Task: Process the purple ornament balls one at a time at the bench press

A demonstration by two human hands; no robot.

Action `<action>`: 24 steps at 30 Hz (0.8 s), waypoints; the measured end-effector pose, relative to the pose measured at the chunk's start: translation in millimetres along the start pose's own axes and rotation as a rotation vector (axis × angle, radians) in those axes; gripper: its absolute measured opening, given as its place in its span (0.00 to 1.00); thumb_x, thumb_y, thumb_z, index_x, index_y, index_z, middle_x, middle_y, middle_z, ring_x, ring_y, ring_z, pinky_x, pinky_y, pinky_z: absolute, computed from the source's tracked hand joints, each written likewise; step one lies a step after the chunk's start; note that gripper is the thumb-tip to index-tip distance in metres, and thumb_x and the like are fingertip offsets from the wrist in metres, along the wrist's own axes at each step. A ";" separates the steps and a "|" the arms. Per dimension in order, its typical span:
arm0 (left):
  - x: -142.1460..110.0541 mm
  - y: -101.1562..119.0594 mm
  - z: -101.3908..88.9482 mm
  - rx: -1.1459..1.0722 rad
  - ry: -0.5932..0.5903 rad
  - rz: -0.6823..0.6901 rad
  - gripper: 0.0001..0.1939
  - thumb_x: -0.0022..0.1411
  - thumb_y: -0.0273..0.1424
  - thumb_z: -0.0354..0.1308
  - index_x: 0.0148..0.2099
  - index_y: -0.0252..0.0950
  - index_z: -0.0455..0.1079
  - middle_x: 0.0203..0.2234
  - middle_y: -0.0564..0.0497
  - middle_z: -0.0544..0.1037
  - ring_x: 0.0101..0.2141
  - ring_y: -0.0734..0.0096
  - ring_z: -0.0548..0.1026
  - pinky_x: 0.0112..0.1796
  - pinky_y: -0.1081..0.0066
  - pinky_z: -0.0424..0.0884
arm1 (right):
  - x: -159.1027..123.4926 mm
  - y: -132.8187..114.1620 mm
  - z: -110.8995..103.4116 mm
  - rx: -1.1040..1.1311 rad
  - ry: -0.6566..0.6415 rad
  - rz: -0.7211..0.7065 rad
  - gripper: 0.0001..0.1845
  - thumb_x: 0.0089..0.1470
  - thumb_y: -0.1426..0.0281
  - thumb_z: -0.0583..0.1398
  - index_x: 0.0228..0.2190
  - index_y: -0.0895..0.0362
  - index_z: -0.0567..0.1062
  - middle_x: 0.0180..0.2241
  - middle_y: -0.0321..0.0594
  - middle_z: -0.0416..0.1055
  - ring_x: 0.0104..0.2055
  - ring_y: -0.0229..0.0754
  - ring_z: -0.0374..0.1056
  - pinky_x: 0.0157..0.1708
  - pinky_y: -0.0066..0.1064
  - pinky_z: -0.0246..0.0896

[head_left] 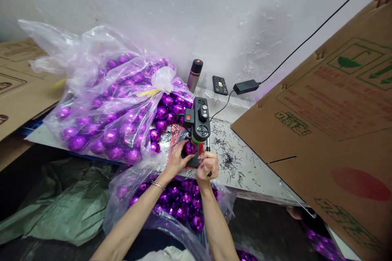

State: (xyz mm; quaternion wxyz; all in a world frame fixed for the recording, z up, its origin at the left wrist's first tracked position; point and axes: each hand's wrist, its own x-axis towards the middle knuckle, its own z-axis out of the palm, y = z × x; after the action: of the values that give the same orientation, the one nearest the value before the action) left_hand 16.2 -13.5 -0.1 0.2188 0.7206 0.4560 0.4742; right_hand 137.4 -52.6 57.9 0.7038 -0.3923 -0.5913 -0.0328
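Note:
A small black bench machine (201,119) with a red switch and round vents stands on the white table. Under its head sits a shiny purple faceted ball (190,147). My left hand (178,157) has its fingers around the left side of that ball, thumb along the front. At the machine's right side, my right hand (208,166) is closed around a lever handle (208,147); its black end shows below the fingers. More purple balls lie loose just left of the machine, spilling from a clear plastic bag (122,102).
Another open bag of purple balls (180,202) hangs below the table edge. Black bits (228,157) litter the table (245,171). A spray can (195,75), a phone (219,85) and a power adapter (246,86) are by the wall. Cardboard boxes (324,130) flank both sides.

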 end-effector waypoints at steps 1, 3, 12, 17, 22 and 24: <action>0.2 -0.2 0.1 0.002 0.003 0.004 0.28 0.65 0.37 0.68 0.65 0.39 0.68 0.56 0.40 0.81 0.56 0.51 0.80 0.58 0.51 0.75 | 0.0 0.6 0.6 0.001 0.001 -0.004 0.21 0.73 0.66 0.47 0.26 0.53 0.64 0.28 0.34 0.65 0.28 0.37 0.66 0.29 0.32 0.65; 0.5 -0.7 0.2 0.004 0.007 0.014 0.29 0.65 0.37 0.68 0.65 0.38 0.68 0.56 0.40 0.80 0.56 0.51 0.79 0.57 0.51 0.75 | 0.7 1.1 1.5 0.004 0.003 -0.010 0.22 0.73 0.67 0.46 0.25 0.53 0.63 0.28 0.33 0.65 0.28 0.36 0.65 0.28 0.31 0.64; 1.8 -1.6 2.2 -0.002 0.022 0.036 0.27 0.66 0.38 0.66 0.64 0.37 0.68 0.55 0.39 0.80 0.56 0.50 0.79 0.56 0.50 0.75 | 44.6 -34.8 0.2 -0.030 0.017 0.095 0.21 0.71 0.72 0.49 0.23 0.53 0.63 0.24 0.33 0.62 0.25 0.36 0.63 0.26 0.31 0.57; 2.0 -0.9 1.7 0.009 0.015 0.031 0.28 0.65 0.37 0.67 0.64 0.37 0.68 0.56 0.39 0.80 0.56 0.49 0.79 0.57 0.49 0.75 | 54.4 -46.1 2.0 -0.051 0.025 0.142 0.21 0.71 0.71 0.50 0.23 0.53 0.63 0.23 0.33 0.62 0.26 0.37 0.63 0.27 0.32 0.57; 1.6 0.8 -0.2 -0.001 -0.012 0.012 0.28 0.66 0.39 0.66 0.64 0.37 0.68 0.56 0.39 0.80 0.56 0.50 0.79 0.57 0.50 0.75 | 25.4 -19.7 -1.6 -0.072 -0.023 -0.018 0.21 0.71 0.70 0.48 0.24 0.53 0.63 0.24 0.33 0.63 0.26 0.37 0.64 0.27 0.32 0.59; 1.2 1.2 -0.2 -0.004 -0.007 0.002 0.27 0.66 0.39 0.66 0.64 0.38 0.68 0.56 0.40 0.80 0.56 0.50 0.79 0.57 0.50 0.75 | 16.5 -10.2 -3.4 -0.070 -0.048 -0.058 0.22 0.72 0.68 0.48 0.24 0.52 0.63 0.24 0.33 0.63 0.26 0.37 0.64 0.27 0.31 0.60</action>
State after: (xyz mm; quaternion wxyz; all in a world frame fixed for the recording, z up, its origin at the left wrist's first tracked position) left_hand 16.7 -13.0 1.4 0.2214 0.7222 0.4538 0.4728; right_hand 139.9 -54.7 77.4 0.6741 -0.4000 -0.6176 -0.0643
